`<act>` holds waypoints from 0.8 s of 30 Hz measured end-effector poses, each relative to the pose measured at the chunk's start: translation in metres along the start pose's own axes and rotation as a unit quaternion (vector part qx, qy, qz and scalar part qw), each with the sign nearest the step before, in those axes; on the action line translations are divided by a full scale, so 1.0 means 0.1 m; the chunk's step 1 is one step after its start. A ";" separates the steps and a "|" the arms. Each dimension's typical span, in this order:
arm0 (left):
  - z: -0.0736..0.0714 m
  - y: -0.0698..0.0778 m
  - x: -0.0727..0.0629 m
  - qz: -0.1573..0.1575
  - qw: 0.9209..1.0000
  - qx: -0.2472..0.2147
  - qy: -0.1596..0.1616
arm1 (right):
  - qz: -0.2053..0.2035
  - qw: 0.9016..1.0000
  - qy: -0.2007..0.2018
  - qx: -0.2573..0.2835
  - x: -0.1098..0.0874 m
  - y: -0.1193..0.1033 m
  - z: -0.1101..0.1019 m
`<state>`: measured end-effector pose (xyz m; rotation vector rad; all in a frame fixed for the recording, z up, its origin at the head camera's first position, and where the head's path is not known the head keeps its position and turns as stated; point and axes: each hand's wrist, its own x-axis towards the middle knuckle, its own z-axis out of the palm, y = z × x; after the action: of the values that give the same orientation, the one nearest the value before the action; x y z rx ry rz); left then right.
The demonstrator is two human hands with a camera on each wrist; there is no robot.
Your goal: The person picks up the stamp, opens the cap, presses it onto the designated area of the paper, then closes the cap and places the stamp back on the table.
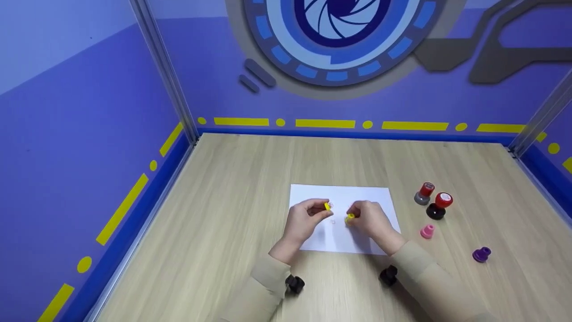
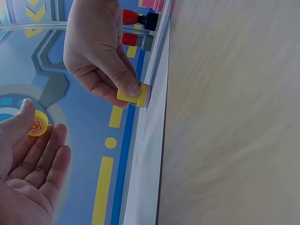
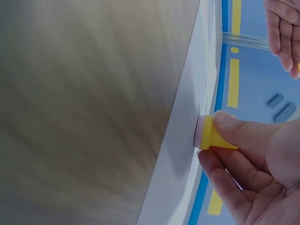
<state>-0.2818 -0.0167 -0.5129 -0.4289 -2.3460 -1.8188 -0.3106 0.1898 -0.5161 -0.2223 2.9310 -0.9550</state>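
Note:
A sheet of white paper (image 1: 326, 243) lies on the table, with small red prints on it. Above its left part, my left hand (image 1: 301, 222) pinches a round yellow cap (image 2: 39, 123) between thumb and forefinger. The cap's face carries a red flower in the left wrist view. My right hand (image 1: 372, 219) grips a small yellow stamp (image 3: 213, 136) by its narrow end, base down, right at the paper. The stamp's pale underside edge shows in the right wrist view; its printing face is hidden.
Right of the paper stand a red-and-grey stamp (image 1: 424, 193), a red-and-black stamp (image 1: 440, 205), a pink stamp (image 1: 427, 231) and a purple stamp (image 1: 482, 254). Black wrist devices sit at both sleeves. Printed walls (image 1: 313, 107) border the wooden table (image 1: 232, 192).

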 end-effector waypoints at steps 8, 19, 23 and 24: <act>-0.01 -0.02 0.00 -0.001 1.000 -0.001 0.001 | -0.010 1.000 0.008 -0.007 -0.01 0.01 0.03; -0.01 -0.03 0.01 -0.002 1.000 0.000 -0.001 | -0.021 0.999 0.023 -0.012 0.00 0.01 0.03; -0.01 -0.03 0.01 0.000 1.000 0.003 0.000 | -0.015 1.000 0.016 -0.013 0.01 0.00 0.03; 0.00 -0.03 0.01 0.001 1.000 0.004 0.000 | -0.012 1.000 0.014 -0.012 0.01 0.00 0.03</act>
<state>-0.2840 -0.0177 -0.5155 -0.4300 -2.3507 -1.8078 -0.3109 0.1881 -0.5181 -0.2491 2.9726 -0.9334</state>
